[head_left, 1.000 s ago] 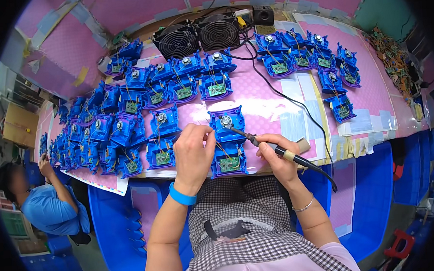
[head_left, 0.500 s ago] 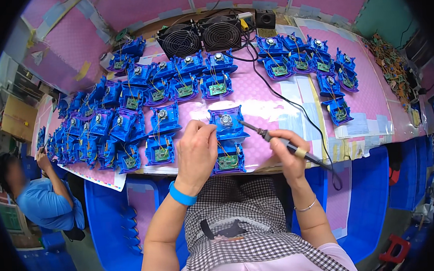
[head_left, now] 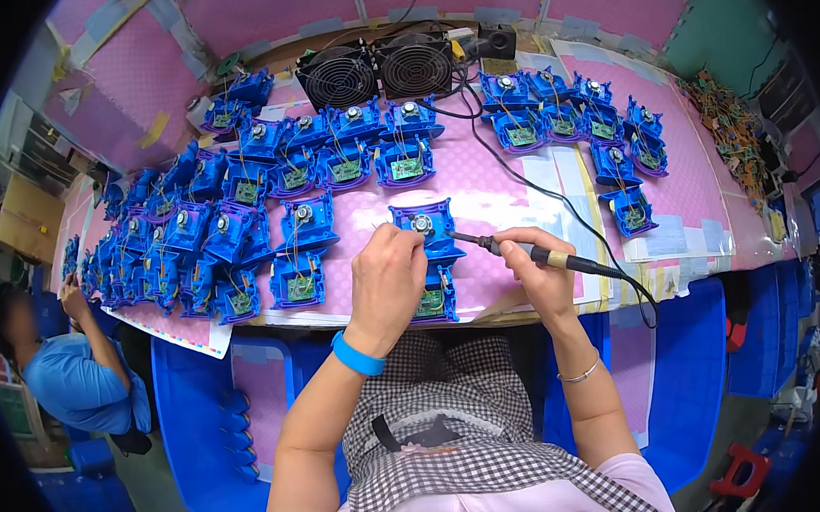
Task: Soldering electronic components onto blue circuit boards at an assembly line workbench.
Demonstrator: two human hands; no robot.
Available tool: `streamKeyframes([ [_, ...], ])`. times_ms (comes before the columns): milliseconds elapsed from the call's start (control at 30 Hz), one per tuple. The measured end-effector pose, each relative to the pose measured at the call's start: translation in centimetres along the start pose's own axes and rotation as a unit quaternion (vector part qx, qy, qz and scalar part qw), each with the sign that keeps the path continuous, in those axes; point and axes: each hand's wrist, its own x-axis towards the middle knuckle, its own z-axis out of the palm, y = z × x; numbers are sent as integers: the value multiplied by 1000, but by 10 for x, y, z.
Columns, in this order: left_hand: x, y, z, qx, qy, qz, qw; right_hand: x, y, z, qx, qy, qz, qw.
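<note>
In front of me on the table lies an opened blue plastic housing [head_left: 437,214] with a round silver speaker [head_left: 422,225] set in its upper half. A green circuit board [head_left: 430,303] sits in the lower half, partly behind my left hand. My left hand [head_left: 388,280] is pinched closed at the speaker's lower left; whatever is between its fingertips is hidden. Held in my right hand [head_left: 543,275] is a soldering iron [head_left: 555,258] with a dark cord. Its tip points left at the housing's right side, close to the speaker; contact cannot be made out.
Rows of similar blue housings [head_left: 306,222] fill the table's left and back, with more at the right. Two black fans [head_left: 415,67] stand at the back. A black cable [head_left: 555,191] crosses the table. Loose circuit boards [head_left: 733,132] are heaped far right. Another person [head_left: 78,380] works at left.
My left hand has shifted slightly right and up, closer to the speaker. The soldering iron has turned to a flatter angle, its tip still beside the housing.
</note>
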Motion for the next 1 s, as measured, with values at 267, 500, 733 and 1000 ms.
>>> streamKeyframes([
  [267, 1, -3, 10, 22, 2, 5, 1000, 2, 1, 3, -32, -18, -36, 999],
  [500, 2, 0, 13, 24, 6, -13, 1000, 3, 1, 2, -35, -18, -51, 998],
  [733, 4, 0, 14, 30, -6, -8, 999, 2, -3, 3, -34, -31, -28, 999],
  [1000, -4, -16, -15, -54, 125, -133, 982, 3, 3, -5, -6, 2, -32, 999],
])
